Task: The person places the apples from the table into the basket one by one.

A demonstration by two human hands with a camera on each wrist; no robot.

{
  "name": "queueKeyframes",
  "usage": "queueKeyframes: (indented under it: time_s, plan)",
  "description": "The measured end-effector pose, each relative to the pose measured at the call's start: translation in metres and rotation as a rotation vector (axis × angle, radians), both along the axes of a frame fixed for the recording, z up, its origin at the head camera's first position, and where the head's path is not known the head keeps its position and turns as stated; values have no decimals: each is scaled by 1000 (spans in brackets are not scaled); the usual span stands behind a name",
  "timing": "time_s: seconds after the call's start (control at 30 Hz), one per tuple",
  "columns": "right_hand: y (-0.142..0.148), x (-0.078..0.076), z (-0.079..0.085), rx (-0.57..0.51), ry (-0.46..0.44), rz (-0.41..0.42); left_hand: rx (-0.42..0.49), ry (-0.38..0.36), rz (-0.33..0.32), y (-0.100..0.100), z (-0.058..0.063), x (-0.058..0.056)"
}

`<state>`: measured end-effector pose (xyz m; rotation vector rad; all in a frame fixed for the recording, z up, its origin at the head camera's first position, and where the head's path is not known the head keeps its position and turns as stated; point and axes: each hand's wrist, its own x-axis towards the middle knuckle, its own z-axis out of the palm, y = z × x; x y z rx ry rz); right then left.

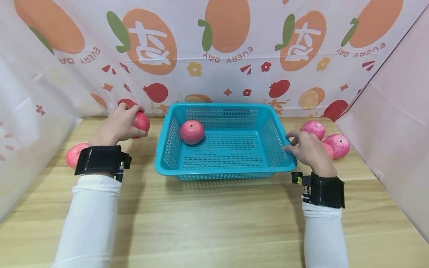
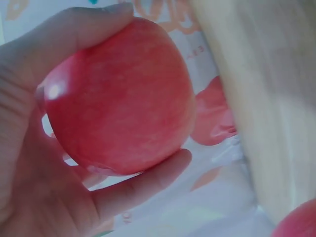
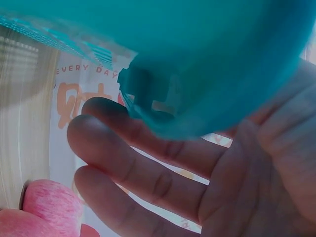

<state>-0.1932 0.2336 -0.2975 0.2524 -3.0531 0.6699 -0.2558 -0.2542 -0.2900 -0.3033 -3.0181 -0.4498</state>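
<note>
My left hand (image 1: 118, 124) grips a red apple (image 2: 121, 98), with the thumb on one side and fingers round the other. It holds this apple left of a blue plastic basket (image 1: 218, 172). Inside the basket, towards its left end, lies another apple (image 1: 192, 132). At the basket's right end my right hand (image 1: 310, 150) holds the rim, the thumb over it. Seen from the right wrist, the fingers (image 3: 143, 168) reach beneath the rim; the thumb is hidden there.
Another apple (image 1: 74, 155) lies beside my left wrist, partly covered. Right of my right hand are a mottled pink apple (image 1: 313, 128), a second one (image 1: 337, 145) and a partly hidden apple (image 1: 329, 150). A fruit-print cloth (image 1: 228, 78) hangs behind the wooden table (image 1: 214, 223).
</note>
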Motion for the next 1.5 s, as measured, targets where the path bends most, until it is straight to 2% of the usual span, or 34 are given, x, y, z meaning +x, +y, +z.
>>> queueKeyframes:
  time_s: [0.27,0.6,1.5]
  plan:
    - [0,1,-3,-6,11,5,-24,87,-1,13,21,3]
    - [-5,-2,1,-10,42,16,-63,101,-15,25,35,6]
    - [2,1,-2,-13,19,-8,-66,87,-63,47,45,3]
